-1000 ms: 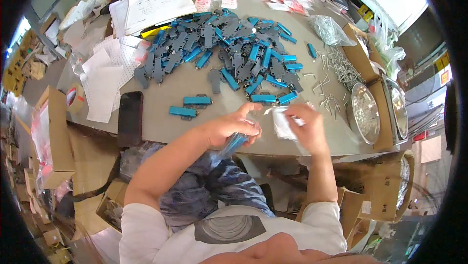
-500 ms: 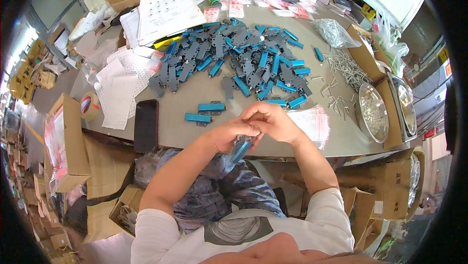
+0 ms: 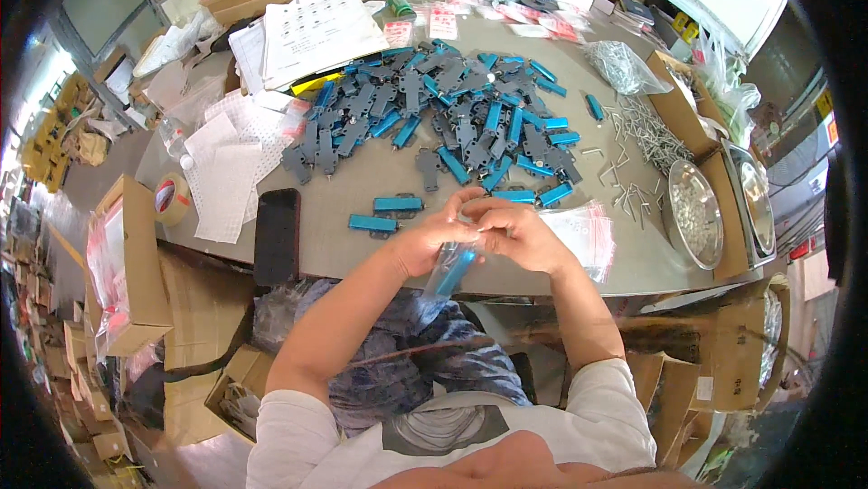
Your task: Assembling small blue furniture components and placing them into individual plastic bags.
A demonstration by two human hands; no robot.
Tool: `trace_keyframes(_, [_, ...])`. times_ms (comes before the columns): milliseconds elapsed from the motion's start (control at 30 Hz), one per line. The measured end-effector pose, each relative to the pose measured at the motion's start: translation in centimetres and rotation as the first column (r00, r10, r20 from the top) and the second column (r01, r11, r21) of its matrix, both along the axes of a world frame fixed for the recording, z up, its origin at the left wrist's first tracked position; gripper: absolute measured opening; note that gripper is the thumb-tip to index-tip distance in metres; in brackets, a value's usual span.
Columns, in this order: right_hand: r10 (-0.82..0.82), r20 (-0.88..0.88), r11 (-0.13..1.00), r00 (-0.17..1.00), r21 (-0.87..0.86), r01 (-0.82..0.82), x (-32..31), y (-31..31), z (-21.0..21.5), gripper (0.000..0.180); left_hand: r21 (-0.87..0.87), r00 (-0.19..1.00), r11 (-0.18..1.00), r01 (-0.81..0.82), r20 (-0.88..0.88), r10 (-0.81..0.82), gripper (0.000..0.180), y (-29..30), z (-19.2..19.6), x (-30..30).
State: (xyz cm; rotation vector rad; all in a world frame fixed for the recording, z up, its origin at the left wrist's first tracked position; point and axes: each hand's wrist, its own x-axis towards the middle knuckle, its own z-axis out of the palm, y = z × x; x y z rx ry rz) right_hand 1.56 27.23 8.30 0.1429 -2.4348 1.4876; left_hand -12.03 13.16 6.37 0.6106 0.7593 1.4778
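Observation:
Over the table's near edge, my left hand (image 3: 432, 243) and my right hand (image 3: 523, 234) meet with fingertips closed on the top of a clear plastic bag (image 3: 432, 305). Inside the bag is a slim part with a blue face (image 3: 456, 270), hanging at a slant below my fingers. Just left of my hands lie two similar blue and dark-grey parts (image 3: 398, 206), side by side. A large heap of such parts (image 3: 425, 109) spreads beyond them. Partly hidden by my right hand is a stack of flat clear bags with red edges (image 3: 586, 236).
Loose screws (image 3: 646, 136) and a metal bowl of small pale pieces (image 3: 693, 216) are at the right. A phone (image 3: 276, 238), a tape roll (image 3: 170, 199) and papers (image 3: 217, 177) lie left. Open cardboard boxes (image 3: 145, 281) flank the table. A green bottle (image 3: 396, 3) lies at the back.
The bag hangs longer below my fingers, with the blue part more visible in it. My fingers have moved up around the bag's top. The whole view has shifted slightly.

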Motion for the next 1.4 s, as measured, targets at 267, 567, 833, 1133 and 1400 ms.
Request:
trace_keyframes(267, [-0.348, -0.012, 0.934, 0.937, 0.078, 0.348, 1.4, -0.4, 2.3, 0.015, 0.058, 0.624, 0.993, -0.1, -0.774, 0.108, 0.055, 0.1, -2.1, 0.7])
trace_keyframes(567, [-0.366, 0.004, 0.931, 0.931, 0.003, 0.366, 1.8, -1.1, 2.2, 0.014, 0.306, 0.438, 0.902, -0.305, -0.796, 0.418, 0.072, 0.4, -4.0, 2.8])
trace_keyframes(833, [-0.339, -0.013, 0.931, 0.941, 0.139, 0.337, 2.5, -1.1, 2.3, 0.014, 0.394, 0.352, 0.86, -0.323, -0.794, 0.496, 0.08, 0.6, -5.0, 3.3])
trace_keyframes(1133, [-0.348, -0.103, 0.931, 0.932, 0.083, 0.357, 2.3, -0.9, 1.8, 0.012, 0.585, 0.355, 0.77, -0.257, -0.684, 0.638, 0.043, 0.3, -2.8, 2.6])
trace_keyframes(1400, [-0.396, -0.008, 0.918, 0.918, 0.04, 0.396, 2.4, -1.7, 2.3, 0.018, 0.451, 0.34, 0.783, -0.429, -0.722, 0.602, 0.01, -1.1, -0.7, 2.5])
